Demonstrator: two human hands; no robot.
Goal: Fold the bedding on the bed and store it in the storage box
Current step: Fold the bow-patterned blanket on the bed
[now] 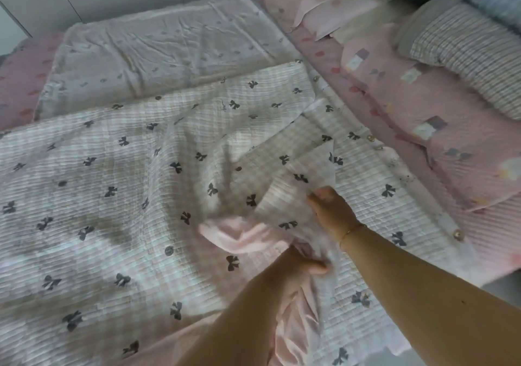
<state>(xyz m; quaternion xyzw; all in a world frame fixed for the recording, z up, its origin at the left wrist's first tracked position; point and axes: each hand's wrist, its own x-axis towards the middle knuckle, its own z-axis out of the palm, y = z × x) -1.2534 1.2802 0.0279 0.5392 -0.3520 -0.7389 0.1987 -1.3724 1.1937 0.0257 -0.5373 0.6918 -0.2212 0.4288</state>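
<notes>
Your two bare forearms reach out over the white crinkled quilt printed with dark bows [118, 173], spread across the bed. Your right hand [332, 213] pinches a folded-over corner of it; your left hand [298, 261] grips the pink satin fabric [242, 238] bunched just beside that — both clamped on cloth. Lift the corner clear, match edge to edge, then smooth outward. The storage box is not in view.
</notes>
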